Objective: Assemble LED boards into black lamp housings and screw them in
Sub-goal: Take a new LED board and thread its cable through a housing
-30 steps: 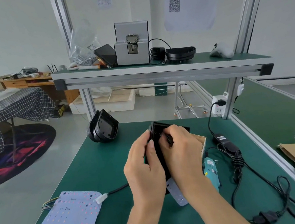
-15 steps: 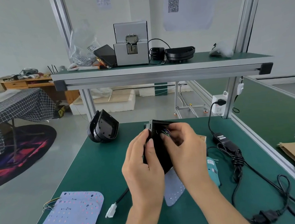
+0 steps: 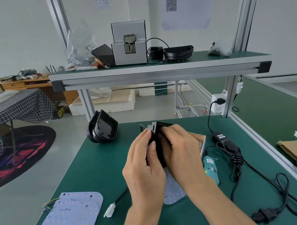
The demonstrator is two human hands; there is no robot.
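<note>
Black lamp housing (image 3: 156,139) clasped upright, left grip (image 3: 143,170) and right grip (image 3: 183,156) both curled round it

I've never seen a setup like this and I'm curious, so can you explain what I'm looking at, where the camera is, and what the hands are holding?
There is no machine here. A person wears a camera on the head, looking down at their own hands over a green workbench. The left hand and right hand both grip a black lamp housing held upright. On the bench lie a stack of pale LED boards, another board under the hands, a white plug, spare housings, a box of screws, a teal electric screwdriver and its black cable.
</note>
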